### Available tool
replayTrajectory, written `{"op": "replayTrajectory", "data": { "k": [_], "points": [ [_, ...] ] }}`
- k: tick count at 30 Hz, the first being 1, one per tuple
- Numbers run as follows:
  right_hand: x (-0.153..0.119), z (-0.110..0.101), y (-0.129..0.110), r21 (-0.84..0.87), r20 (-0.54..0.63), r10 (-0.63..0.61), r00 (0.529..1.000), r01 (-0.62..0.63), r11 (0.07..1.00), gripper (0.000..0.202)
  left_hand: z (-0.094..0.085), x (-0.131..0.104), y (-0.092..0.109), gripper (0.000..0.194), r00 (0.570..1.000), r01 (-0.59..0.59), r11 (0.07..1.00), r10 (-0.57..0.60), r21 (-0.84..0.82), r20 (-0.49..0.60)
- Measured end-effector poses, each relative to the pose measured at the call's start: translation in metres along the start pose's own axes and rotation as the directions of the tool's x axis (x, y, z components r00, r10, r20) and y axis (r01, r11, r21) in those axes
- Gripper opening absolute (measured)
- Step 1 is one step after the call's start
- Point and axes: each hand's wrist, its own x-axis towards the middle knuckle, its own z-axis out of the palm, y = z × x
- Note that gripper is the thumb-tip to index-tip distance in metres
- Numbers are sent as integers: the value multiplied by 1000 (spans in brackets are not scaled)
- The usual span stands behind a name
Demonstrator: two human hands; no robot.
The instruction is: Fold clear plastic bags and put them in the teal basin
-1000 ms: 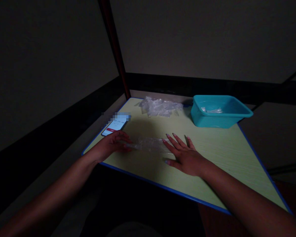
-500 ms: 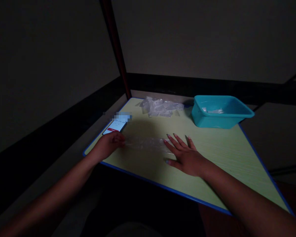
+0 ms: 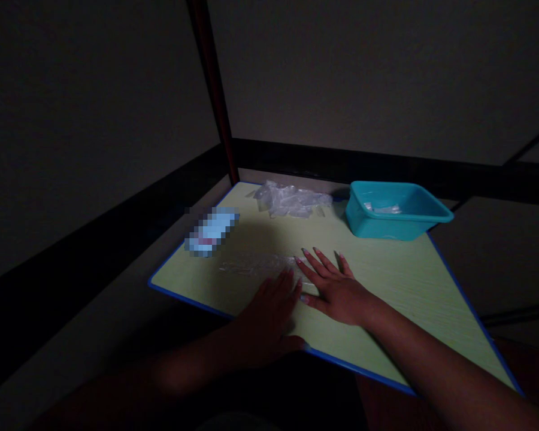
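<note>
**2 open hands at a flat, clear plastic bag**

Head view: Taking the clear plastic bag (image 3: 258, 264) as the middle of the clock, it lies flat on the pale green table (image 3: 386, 275), long side running from 9 to 3 o'clock, with creases that catch a little light. The right hand (image 3: 341, 293) comes in from 4 o'clock, released and palm down, its 5 fingers spread. The fingertips reach the bag's 3 o'clock end, and the hand grasps nothing. The left hand (image 3: 267, 317) is at 6 o'clock, in deep shadow, also open, with the fingers straight and close together and the thumb apart towards 4 o'clock. Its fingertips are at the bag's near edge; I cannot tell whether they press on it. The 2 hands are close together, the left thumb lying near the table's blue edge (image 3: 350, 365).

At 10 o'clock lies a phone (image 3: 212, 230), its screen blurred out. At 1 o'clock, near the far edge, is a crumpled pile of clear bags (image 3: 290, 200). At 2 o'clock sits a turquoise bin (image 3: 386, 227) with some whitish plastic (image 3: 384, 208) inside.
</note>
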Motion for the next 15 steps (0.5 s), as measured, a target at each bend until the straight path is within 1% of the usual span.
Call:
{"op": "replayTrajectory", "data": {
  "k": [2, 5, 8, 10, 12, 15],
  "points": [
    [-1, 1, 1, -19, -6, -10, 1000, 10, 1000, 70, 0, 20, 13, 91, 999, -33, 997, 34, -69, 23],
    [-1, 6, 4, -69, -47, -26, 999, 22, 997, 68, -3, 47, 26, 93, 998, -53, 993, 50, -110, -26],
    [2, 11, 6, -110, -58, -41, 997, 34, 993, 77, 1, 65, 35, 89, 994, -69, 992, 59, -106, -88],
    [3, 11, 7, -107, -17, -15, 1000, 13, 994, 79, 6, 74, 36, 87, 991, -28, 996, 16, -87, -135],
    [3, 9, 7, -87, 22, 14, 1000, -12, 996, 75, 11, 79, 35, 86, 985, 32, 997, -42, -66, -167],
    [1, 3, 4, -57, 39, -5, 999, 8, 998, 73, 13, 83, 29, 82, 981, 122, 992, -126, -30, -150]
  ]
}}
